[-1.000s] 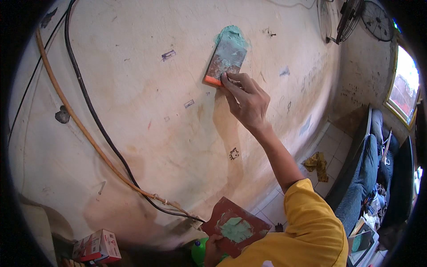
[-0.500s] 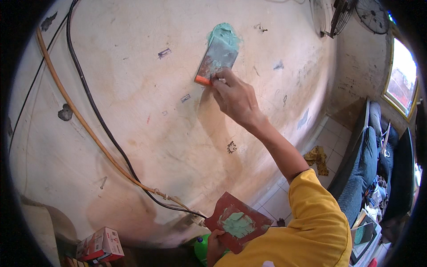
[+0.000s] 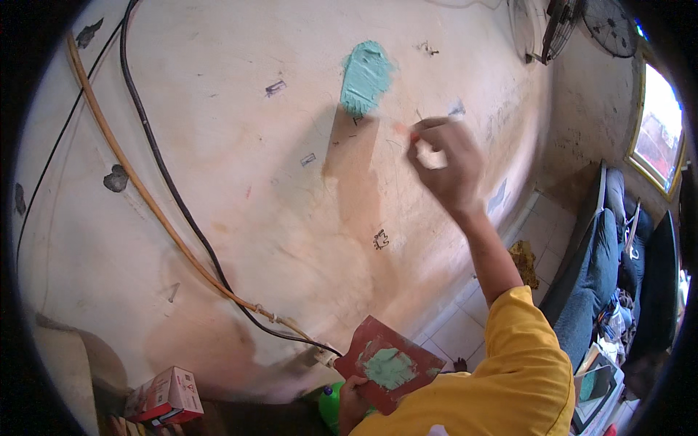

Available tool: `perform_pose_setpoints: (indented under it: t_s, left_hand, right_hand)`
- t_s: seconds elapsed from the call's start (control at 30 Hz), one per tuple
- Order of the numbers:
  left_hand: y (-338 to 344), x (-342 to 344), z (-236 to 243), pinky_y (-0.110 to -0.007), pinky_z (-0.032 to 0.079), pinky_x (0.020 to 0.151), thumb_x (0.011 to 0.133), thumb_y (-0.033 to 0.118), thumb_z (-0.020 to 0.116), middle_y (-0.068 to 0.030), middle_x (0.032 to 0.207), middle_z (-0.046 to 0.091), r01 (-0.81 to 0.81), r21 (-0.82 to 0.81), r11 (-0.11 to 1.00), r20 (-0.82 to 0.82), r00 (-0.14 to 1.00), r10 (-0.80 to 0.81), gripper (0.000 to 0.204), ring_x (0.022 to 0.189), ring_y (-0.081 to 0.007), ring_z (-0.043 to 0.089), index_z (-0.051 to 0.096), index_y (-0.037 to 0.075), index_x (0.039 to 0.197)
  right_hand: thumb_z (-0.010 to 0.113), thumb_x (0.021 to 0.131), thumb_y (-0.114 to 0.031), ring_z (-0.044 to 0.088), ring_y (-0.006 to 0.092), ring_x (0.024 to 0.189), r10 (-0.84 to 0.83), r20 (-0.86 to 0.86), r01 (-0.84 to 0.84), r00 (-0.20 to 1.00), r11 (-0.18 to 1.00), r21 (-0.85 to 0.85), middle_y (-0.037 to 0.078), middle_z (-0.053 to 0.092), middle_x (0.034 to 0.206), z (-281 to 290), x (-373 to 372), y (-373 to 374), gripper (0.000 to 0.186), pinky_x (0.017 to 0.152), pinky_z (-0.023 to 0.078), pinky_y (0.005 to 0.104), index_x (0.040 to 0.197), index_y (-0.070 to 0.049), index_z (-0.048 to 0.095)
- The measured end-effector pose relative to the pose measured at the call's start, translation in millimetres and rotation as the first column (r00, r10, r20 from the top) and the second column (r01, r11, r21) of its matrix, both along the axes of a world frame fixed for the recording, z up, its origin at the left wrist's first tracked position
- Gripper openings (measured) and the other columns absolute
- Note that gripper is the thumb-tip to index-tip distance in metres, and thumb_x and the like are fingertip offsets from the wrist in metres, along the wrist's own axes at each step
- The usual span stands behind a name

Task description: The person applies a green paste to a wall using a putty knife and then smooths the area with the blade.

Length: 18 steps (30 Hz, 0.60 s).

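Mint paste (image 3: 366, 78), ridged, left grip (image 3: 354, 397) around flat board (image 3: 368, 334), right grip (image 3: 456, 166) on blurred orange tool (image 3: 415, 136)

Mint-green paste (image 3: 366, 76), reddish-brown board (image 3: 378, 332)

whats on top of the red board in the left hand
A patch of green paste, thinner smears around it, is on the red board. The surface under the paste can't be seen, and the left hand covers a little of the edge.
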<state>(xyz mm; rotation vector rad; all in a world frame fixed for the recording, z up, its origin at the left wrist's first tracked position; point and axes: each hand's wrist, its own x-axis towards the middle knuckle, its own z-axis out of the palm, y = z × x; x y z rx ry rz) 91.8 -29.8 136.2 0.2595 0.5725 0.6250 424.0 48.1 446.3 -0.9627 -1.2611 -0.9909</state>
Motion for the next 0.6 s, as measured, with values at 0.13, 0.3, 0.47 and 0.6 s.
perform_pose_setpoints:
  t_s: [0.13,0.3,0.47,0.6]
  left_hand:
    - [-3.7,-3.5,-18.2,-0.041,0.038,0.095,0.074,0.007,0.045,-0.0142,0.116,0.053,-0.027,-0.031,0.999,0.035,0.999,0.028,0.044,0.107,-0.0285,0.051,0.045,-0.002,0.117]
    - [-3.6,1.8,-14.8,-0.041,0.039,0.095,0.074,0.007,0.045,-0.0135,0.113,0.054,-0.031,-0.063,0.998,-0.015,0.999,0.030,0.042,0.105,-0.0282,0.052,0.046,-0.002,0.115]
    - [-0.6,5.1,-23.9,-0.041,0.039,0.094,0.073,0.006,0.046,-0.0130,0.111,0.056,-0.062,-0.026,0.998,-0.043,0.997,0.061,0.042,0.104,-0.0286,0.053,0.047,-0.001,0.114]
    - [-0.4,5.8,-11.8,-0.041,0.039,0.094,0.072,0.006,0.047,-0.0130,0.112,0.055,-0.045,-0.045,0.998,-0.044,0.998,0.043,0.043,0.104,-0.0286,0.053,0.047,-0.001,0.114]
  right_hand:
    - [0.062,0.072,0.002,0.064,0.0221,0.069,-0.025,-0.201,0.045,0.979,0.994,0.099,0.014,0.062,0.083,31.1,24.2,-15.5,0.017,0.059,0.049,0.0305,0.085,-0.001,0.051]
    - [0.059,0.078,-0.002,0.064,0.0281,0.072,-0.048,-0.226,0.072,0.973,0.993,0.099,0.018,0.060,0.079,49.1,35.5,10.7,0.025,0.062,0.049,0.0328,0.096,-0.002,0.041]
    - [0.057,0.080,-0.001,0.063,0.0310,0.078,0.059,-0.310,-0.025,0.949,0.993,0.113,0.018,0.059,0.083,47.9,25.6,27.8,0.023,0.068,0.048,0.0333,0.095,0.000,0.040]
    - [0.055,0.078,0.002,0.063,0.0281,0.082,0.079,-0.287,-0.037,0.955,0.988,0.148,0.019,0.060,0.086,44.5,31.9,42.5,0.026,0.071,0.048,0.0329,0.100,0.001,0.041]
